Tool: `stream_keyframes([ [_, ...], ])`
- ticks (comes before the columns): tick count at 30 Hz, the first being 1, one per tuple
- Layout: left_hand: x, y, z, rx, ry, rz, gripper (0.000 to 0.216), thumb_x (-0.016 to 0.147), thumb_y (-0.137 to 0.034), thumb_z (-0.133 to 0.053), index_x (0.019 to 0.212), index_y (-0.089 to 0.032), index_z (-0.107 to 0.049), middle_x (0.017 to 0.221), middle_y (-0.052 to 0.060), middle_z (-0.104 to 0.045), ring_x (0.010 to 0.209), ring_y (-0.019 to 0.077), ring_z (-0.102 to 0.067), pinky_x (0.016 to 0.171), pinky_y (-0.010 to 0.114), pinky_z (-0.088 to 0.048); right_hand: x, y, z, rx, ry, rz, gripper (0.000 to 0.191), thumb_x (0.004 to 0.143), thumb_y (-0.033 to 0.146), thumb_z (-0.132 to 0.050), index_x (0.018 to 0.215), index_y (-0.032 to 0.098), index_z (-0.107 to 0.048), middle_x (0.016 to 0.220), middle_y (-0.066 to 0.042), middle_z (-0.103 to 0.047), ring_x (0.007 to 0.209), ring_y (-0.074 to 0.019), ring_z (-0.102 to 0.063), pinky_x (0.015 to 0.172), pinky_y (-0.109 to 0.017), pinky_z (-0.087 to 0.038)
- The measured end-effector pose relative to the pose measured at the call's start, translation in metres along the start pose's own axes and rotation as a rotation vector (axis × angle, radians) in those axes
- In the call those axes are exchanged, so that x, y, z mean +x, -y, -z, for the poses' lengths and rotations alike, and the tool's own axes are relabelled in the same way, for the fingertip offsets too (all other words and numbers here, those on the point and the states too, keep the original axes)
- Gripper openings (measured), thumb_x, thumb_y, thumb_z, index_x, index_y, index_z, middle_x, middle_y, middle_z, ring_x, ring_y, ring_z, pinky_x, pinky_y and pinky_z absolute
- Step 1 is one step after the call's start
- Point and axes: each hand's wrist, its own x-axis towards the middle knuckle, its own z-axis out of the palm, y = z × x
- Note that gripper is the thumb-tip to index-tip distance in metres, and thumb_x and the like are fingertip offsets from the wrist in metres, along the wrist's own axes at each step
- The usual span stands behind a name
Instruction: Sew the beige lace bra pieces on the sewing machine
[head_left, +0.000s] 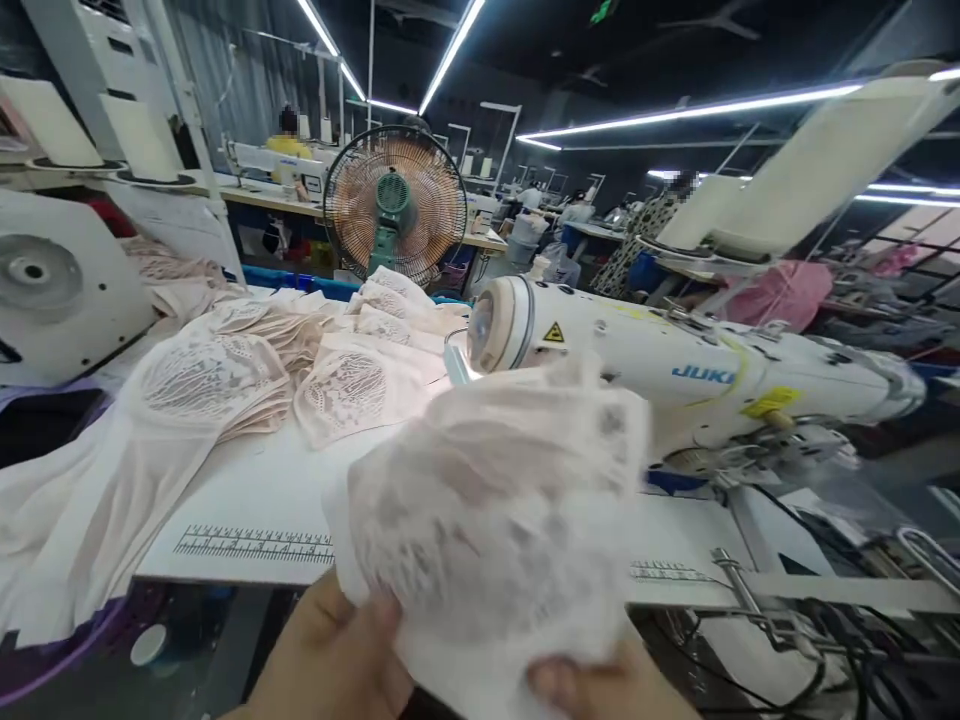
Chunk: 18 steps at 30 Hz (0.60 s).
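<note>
Left of the white, rounded JUKI sewing machine (637, 345), stacked pale-pink lace pieces (210, 385) lie on the white worktop (251, 490). Before the machine, the left hand (334, 645) and right hand (607, 680) pinch a sheer off-white lace piece (495, 510); even, light tension should prevent puckering.

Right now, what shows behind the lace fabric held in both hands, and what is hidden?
Behind the lace fabric, the white table and JUKI machine show around its edges. The fabric covers the tabletop between the two stretches of ruler marks; anything there is hidden.
</note>
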Motion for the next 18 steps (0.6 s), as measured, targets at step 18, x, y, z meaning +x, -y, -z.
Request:
stream_keyframes([
  [18,0.027,-0.058,0.091,1.238,-0.339,-0.076,0.036,0.082,-0.052,-0.053,0.072,-0.020,-0.066,0.073,0.005,-0.066,0.075,0.0243,-0.063,0.074,0.036,-0.053,0.138,-0.052,-0.004,-0.560,-0.069,-0.142,0.020,0.082,0.008,-0.047,0.091,0.021,-0.060,0.088,-0.007,-0.065,0.084,-0.0223,-0.057,0.067,-0.029,-0.040],
])
